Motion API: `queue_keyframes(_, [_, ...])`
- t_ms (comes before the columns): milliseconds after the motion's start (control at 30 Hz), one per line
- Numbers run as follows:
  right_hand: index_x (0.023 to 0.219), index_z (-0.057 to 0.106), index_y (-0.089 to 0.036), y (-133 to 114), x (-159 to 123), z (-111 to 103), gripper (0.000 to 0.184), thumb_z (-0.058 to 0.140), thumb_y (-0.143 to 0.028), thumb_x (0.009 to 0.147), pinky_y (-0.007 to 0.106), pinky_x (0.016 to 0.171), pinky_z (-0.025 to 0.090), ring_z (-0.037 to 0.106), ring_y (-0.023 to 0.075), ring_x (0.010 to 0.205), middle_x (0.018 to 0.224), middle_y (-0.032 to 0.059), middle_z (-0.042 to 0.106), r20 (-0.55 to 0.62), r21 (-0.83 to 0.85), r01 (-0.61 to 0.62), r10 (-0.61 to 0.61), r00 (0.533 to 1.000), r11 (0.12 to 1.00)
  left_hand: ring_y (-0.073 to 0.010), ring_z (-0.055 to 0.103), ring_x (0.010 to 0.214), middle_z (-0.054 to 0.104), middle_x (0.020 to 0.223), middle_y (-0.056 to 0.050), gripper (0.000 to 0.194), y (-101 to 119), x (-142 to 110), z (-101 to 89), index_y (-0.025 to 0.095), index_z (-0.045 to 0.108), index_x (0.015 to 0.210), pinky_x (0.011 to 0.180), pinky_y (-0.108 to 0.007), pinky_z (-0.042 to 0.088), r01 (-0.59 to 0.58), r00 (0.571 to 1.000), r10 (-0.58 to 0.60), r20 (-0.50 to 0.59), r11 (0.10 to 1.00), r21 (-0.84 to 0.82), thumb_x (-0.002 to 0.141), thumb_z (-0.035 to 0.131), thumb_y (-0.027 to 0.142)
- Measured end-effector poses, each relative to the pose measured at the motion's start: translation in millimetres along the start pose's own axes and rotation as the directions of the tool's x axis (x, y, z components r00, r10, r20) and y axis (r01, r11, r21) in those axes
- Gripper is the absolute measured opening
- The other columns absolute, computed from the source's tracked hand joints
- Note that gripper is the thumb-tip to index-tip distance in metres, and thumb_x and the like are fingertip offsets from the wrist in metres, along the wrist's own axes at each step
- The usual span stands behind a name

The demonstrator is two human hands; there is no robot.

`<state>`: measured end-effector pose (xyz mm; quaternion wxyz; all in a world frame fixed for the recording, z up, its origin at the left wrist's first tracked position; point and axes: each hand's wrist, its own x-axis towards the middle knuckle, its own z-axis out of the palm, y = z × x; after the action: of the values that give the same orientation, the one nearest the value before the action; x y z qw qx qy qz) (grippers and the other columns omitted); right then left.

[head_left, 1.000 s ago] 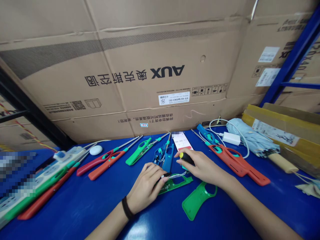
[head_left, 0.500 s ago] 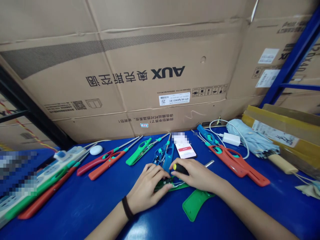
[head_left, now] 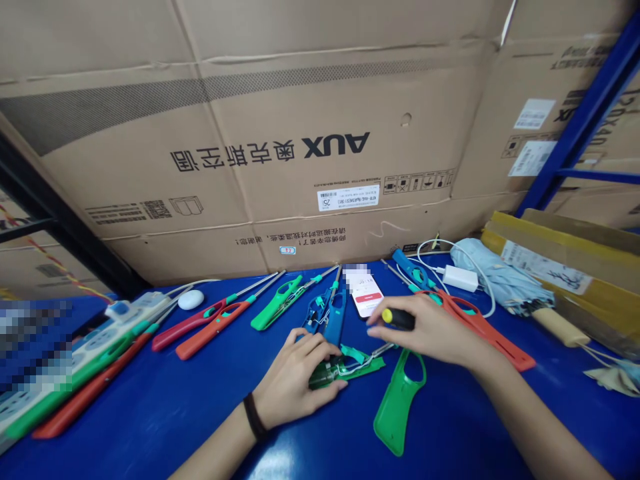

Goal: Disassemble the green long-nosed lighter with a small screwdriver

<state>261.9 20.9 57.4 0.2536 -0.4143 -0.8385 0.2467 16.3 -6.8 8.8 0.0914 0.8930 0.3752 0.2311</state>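
My left hand (head_left: 303, 377) presses down on an opened green gas lighter (head_left: 367, 368), its fingers curled over the handle end. White wires and a teal trigger piece (head_left: 354, 355) show inside that half. My right hand (head_left: 440, 327) is closed around a screwdriver (head_left: 400, 319) with a black and yellow handle, held above the table to the right of the lighter; its shaft is hidden. Below it lies a loose green half shell (head_left: 395, 407) with a loop at its top. Opened blue lighter halves (head_left: 336, 317) rest just beyond my left fingers.
A phone (head_left: 364, 297) lies behind my hands. Red, orange and green lighters (head_left: 215, 333) lie to the left, beside a power strip (head_left: 100, 343). On the right are more orange lighters (head_left: 490, 333), a white charger (head_left: 460, 278), a folded umbrella (head_left: 500, 270) and a yellow-taped box (head_left: 565, 263).
My right hand has moved right, away from the green lighter, with the screwdriver. The loose green shell has turned and shows fully now. My left hand has stayed in place.
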Motion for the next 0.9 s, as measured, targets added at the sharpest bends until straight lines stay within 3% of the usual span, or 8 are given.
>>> queue_keyframes(100, [0.087, 0.070, -0.027, -1.8, -25.6, 2.1, 0.027, 0.075, -0.046, 0.069, 0.026, 0.072, 0.045, 0.063, 0.0194, 0.084, 0.089, -0.0015, 0.069, 0.201, 0.007, -0.016, 0.014, 0.979, 1.000, -0.0180, 0.060, 0.078, 0.063, 0.087, -0.002, 0.024, 1.0, -0.3, 0.0, 0.022, 0.058, 0.100, 0.085, -0.037, 0.037, -0.004, 1.000, 0.004, -0.002, 1.000, 0.001, 0.081, 0.062, 0.037])
queue_keyframes(200, [0.103, 0.066, -0.030, 1.5, -52.0, 13.8, 0.048, 0.081, -0.043, 0.059, 0.028, 0.076, 0.046, 0.063, 0.0224, 0.090, 0.109, 0.0012, 0.063, 0.295, -0.049, -0.027, 0.040, 0.955, 0.998, -0.0175, 0.060, 0.075, 0.063, 0.084, -0.001, 0.032, 1.3, -0.9, 0.6, 0.022, 0.057, 0.102, 0.086, -0.037, 0.036, -0.022, 1.000, 0.022, 0.014, 1.000, -0.007, 0.078, 0.065, 0.041])
queue_keyframes(333, [0.095, 0.067, -0.029, 9.0, -70.1, 15.8, 0.033, 0.078, -0.039, 0.066, 0.027, 0.070, 0.047, 0.064, 0.0197, 0.079, 0.112, 0.0013, 0.059, 0.292, -0.159, -0.054, 0.099, 0.951, 0.986, -0.0175, 0.060, 0.076, 0.062, 0.083, -0.001, 0.037, 1.9, -1.4, 0.9, 0.023, 0.058, 0.103, 0.091, -0.039, 0.034, -0.065, 0.997, 0.066, 0.046, 0.998, -0.019, 0.075, 0.065, 0.046])
queue_keyframes(500, [0.097, 0.068, -0.032, 5.4, -73.1, 13.6, 0.025, 0.073, -0.039, 0.074, 0.029, 0.069, 0.048, 0.065, 0.0201, 0.075, 0.114, 0.0012, 0.059, 0.269, -0.276, 0.005, 0.072, 0.961, 0.961, -0.0181, 0.059, 0.072, 0.063, 0.081, -0.001, 0.049, 2.0, -1.9, -5.1, 0.022, 0.060, 0.101, 0.089, -0.040, 0.035, -0.107, 0.992, 0.111, 0.051, 0.991, -0.080, 0.065, 0.068, 0.055])
queue_keyframes(567, [0.101, 0.068, -0.033, -0.1, -74.6, 17.9, 0.024, 0.070, -0.037, 0.077, 0.030, 0.070, 0.048, 0.065, 0.0207, 0.077, 0.111, 0.0013, 0.061, 0.282, -0.295, 0.042, 0.045, 0.958, 0.955, -0.0167, 0.058, 0.067, 0.062, 0.076, 0.000, 0.045, -0.3, -2.3, -9.6, 0.021, 0.060, 0.100, 0.089, -0.041, 0.036, -0.117, 0.992, 0.121, 0.032, 0.986, -0.116, 0.065, 0.068, 0.049])
queue_keyframes(667, [0.103, 0.067, -0.034, -7.6, -77.0, 24.5, 0.028, 0.071, -0.040, 0.076, 0.028, 0.074, 0.048, 0.066, 0.0204, 0.083, 0.105, 0.0003, 0.064, 0.314, -0.234, 0.077, 0.000, 0.950, 0.969, -0.0132, 0.055, 0.060, 0.059, 0.066, 0.003, 0.015, -7.1, -2.1, -17.1, 0.021, 0.061, 0.088, 0.088, -0.039, 0.037, -0.087, 0.995, 0.082, -0.058, 0.992, -0.092, 0.075, 0.056, 0.028])
queue_keyframes(733, [0.106, 0.065, -0.035, -10.5, -76.4, 25.6, 0.034, 0.072, -0.046, 0.074, 0.028, 0.075, 0.047, 0.065, 0.0202, 0.085, 0.106, -0.0003, 0.063, 0.316, -0.194, 0.063, 0.001, 0.949, 0.979, -0.0121, 0.054, 0.060, 0.059, 0.064, 0.003, 0.010, -12.6, -1.4, -21.8, 0.021, 0.061, 0.078, 0.088, -0.038, 0.036, -0.046, 0.995, 0.042, -0.085, 0.998, -0.039, 0.079, 0.051, 0.018])
queue_keyframes(900, [0.103, 0.065, -0.031, -9.7, -66.3, 18.1, 0.021, 0.058, -0.043, 0.086, 0.027, 0.069, 0.046, 0.064, 0.0166, 0.077, 0.102, 0.0008, 0.062, 0.220, -0.181, 0.023, 0.018, 0.975, 0.983, -0.0149, 0.057, 0.079, 0.063, 0.083, 0.002, 0.016, -22.1, -0.6, -27.2, 0.026, 0.066, 0.090, 0.090, -0.037, 0.033, -0.050, 0.997, 0.048, 0.057, 0.998, 0.038, 0.082, 0.056, 0.017])
